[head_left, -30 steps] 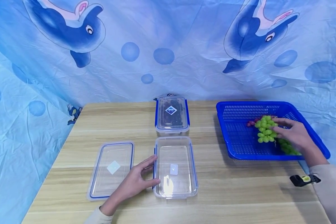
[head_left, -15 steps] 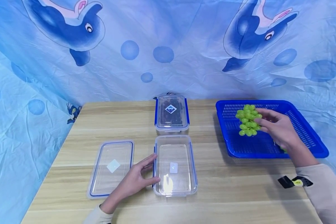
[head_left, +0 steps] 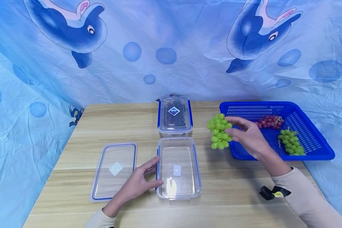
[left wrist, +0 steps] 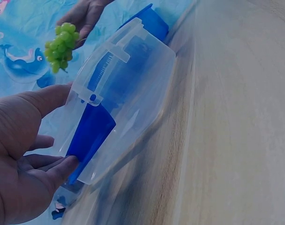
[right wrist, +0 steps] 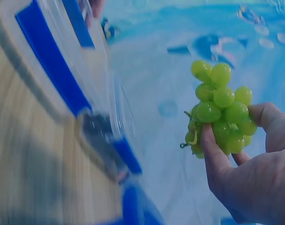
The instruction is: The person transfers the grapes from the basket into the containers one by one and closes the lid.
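Observation:
My right hand (head_left: 249, 139) grips a bunch of green grapes (head_left: 218, 131) between thumb and fingers, above the table just left of the blue basket. Seen from the right wrist, the grapes (right wrist: 222, 108) show a short stem on one side. My left hand (head_left: 139, 182) rests against the left side of a clear lidless food container (head_left: 176, 153), thumb and fingers spread along its rim. From the left wrist, the fingers (left wrist: 62, 171) touch the container's blue side clip (left wrist: 93, 133). Inside, the container holds nothing.
The blue basket (head_left: 316, 156) at right holds red grapes (head_left: 270, 122) and another green bunch (head_left: 292, 142). Behind the open container stands a lidded one (head_left: 175, 122) with dark contents. A loose lid (head_left: 114, 186) lies on the table (head_left: 231, 202) at left. A dolphin-print curtain (head_left: 193, 76) hangs behind.
My right hand has lifted the green grapes out of the basket and carried them left, past its left rim. The left hand and the container stay in place.

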Demonstrator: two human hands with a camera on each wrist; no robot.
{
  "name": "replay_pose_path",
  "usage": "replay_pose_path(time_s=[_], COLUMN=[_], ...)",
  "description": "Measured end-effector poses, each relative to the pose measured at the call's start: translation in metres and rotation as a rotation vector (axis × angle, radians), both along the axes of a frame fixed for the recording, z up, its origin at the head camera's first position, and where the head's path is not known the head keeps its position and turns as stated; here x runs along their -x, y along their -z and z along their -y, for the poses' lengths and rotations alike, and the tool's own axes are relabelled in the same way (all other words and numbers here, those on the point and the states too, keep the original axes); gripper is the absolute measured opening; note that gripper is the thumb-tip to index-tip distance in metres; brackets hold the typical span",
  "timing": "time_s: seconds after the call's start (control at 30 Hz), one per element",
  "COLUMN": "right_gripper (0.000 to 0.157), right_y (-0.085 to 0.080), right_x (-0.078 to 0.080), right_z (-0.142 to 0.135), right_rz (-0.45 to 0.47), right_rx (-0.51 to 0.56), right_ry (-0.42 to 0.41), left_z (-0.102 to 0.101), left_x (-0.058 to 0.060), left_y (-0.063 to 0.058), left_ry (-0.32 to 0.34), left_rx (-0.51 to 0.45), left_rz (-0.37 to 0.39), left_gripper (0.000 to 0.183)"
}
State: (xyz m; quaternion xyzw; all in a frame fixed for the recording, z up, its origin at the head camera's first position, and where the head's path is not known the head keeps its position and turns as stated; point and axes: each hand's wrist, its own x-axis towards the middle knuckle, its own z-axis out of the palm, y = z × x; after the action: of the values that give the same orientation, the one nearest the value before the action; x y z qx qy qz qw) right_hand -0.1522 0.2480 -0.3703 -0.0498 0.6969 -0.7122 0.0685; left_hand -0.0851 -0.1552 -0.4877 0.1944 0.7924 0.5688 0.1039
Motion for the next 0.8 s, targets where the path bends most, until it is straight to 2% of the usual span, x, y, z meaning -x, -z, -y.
replay_pose_path(time_s=[0.23, 0.57, 0.8], right_gripper=[0.054, 0.057, 0.059], right_y=[0.011, 0.039, 0.057], right_x=[-0.004, -0.001, 0.001], right_z=[0.046, 0.091, 0.114], right_rz=[-0.016, 0.047, 0.028], right_rx=[-0.109, -0.045, -0.078], right_ry=[-0.030, -0.108, -0.192], left_z=[0.001, 0.002, -0.001], left_x=[0.001, 0.000, 0.000], left_y=[0.000, -0.001, -0.003], left_ry=[-0.002, 0.001, -0.001], left_rx=[0.009, 0.004, -0.004], left_rz=[0.002, 0.015, 0.040], left_gripper=[0.089, 0.090, 0.092])
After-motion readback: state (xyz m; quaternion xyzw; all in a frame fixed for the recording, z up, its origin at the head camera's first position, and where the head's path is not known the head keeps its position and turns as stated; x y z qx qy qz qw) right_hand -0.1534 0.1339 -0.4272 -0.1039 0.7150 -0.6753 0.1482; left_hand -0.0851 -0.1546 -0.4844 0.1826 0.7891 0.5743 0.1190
